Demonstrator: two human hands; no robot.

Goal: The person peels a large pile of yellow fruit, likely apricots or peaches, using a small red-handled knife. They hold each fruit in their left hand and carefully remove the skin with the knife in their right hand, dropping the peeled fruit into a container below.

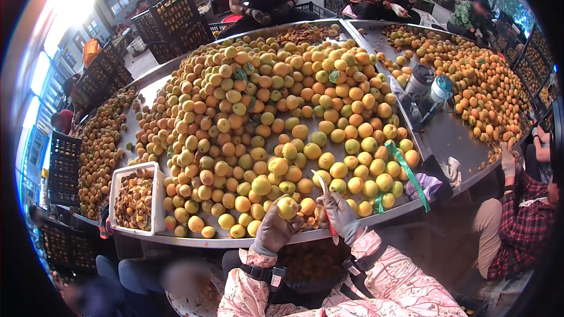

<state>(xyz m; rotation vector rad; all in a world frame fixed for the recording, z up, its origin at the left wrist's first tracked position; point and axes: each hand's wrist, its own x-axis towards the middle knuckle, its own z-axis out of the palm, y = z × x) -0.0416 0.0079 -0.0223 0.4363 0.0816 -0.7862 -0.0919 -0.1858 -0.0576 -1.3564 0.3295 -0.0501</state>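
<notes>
In grey gloves, both my hands are at the near edge of a metal table [235,243] heaped with yellow-orange apricots [258,100]. My left hand [273,230] is closed around an apricot [287,208], held up by thumb and fingers. Close to its right, my right hand [342,217] grips a small curved knife [321,183]. The pale blade points up and away from me, and a red handle end shows below the fingers. Orange-brown apricot scraps [311,223] lie between the two hands, partly hidden by them. The blade stands apart from the held apricot.
A white bin [160,199] of scraps stands at the left. Green ribbon [408,176] and a purple striped cloth [424,186] lie right of the pile. A dark cup [419,82] and a teal-lidded bottle [439,91] stand beyond. Other people sit around the tables; black crates [176,17] are stacked behind.
</notes>
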